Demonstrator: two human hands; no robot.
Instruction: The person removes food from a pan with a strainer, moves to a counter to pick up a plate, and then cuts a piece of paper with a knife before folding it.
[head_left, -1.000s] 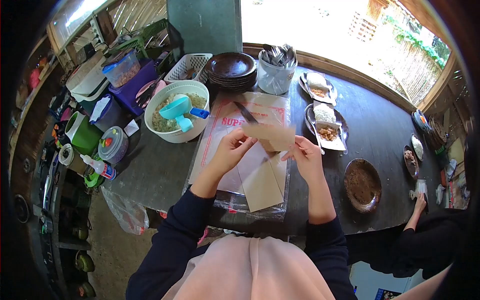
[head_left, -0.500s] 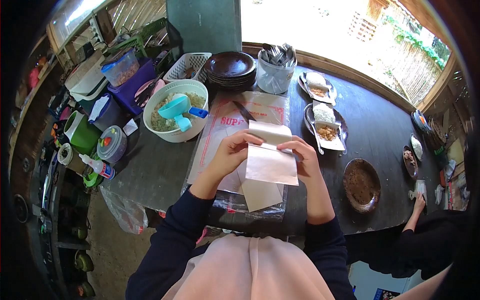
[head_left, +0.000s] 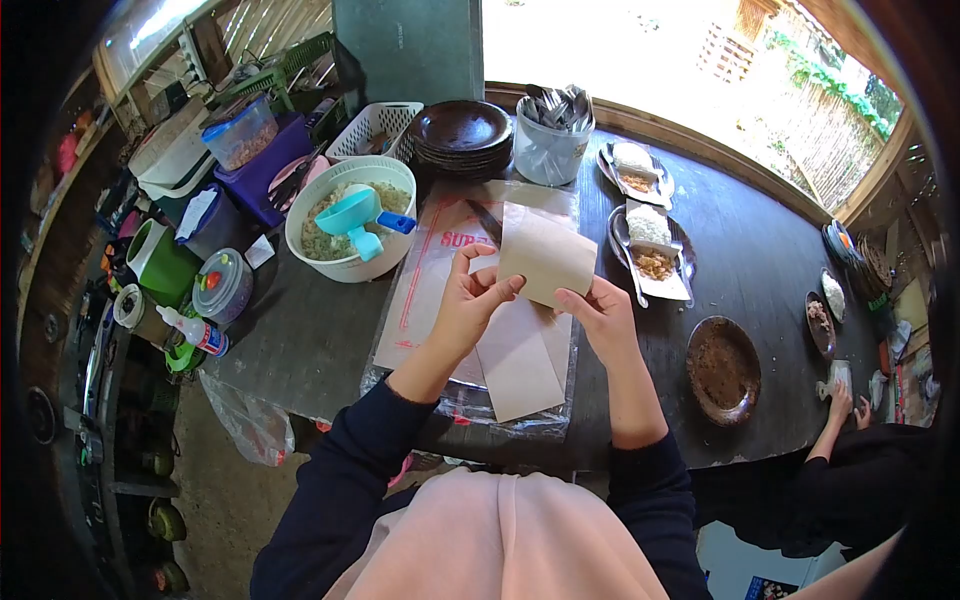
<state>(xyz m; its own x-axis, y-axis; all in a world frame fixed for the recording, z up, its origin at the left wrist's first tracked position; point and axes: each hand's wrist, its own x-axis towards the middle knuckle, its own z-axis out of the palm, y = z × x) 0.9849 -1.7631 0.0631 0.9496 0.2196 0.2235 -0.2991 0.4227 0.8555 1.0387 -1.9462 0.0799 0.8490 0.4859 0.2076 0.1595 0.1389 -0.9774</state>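
Note:
Between my two hands is a folded piece of brown paper (head_left: 546, 256), tilted above the stack of wrapping paper. My left hand (head_left: 476, 308) pinches its lower left edge, thumb in front. At its lower right corner, my right hand (head_left: 602, 318) grips with thumb and fingers. Below lies a loose cut piece of paper (head_left: 522, 372) on the printed wrapping paper (head_left: 425, 300), which rests on clear plastic. A knife (head_left: 484, 218) lies on the printed sheets, partly hidden behind the held paper.
Left stands a white tub (head_left: 300, 245) with a turquoise scoop (head_left: 350, 212). Behind are stacked dark plates (head_left: 462, 130) and a cutlery bucket (head_left: 552, 150). Rice plates (head_left: 650, 228) and a brown dish (head_left: 724, 372) sit right. Another person's hand (head_left: 838, 405) is far right.
The paper, earlier spread with a crease across it, is now folded smaller and raised higher. My left hand has shifted right. Another person's second hand now shows at far right.

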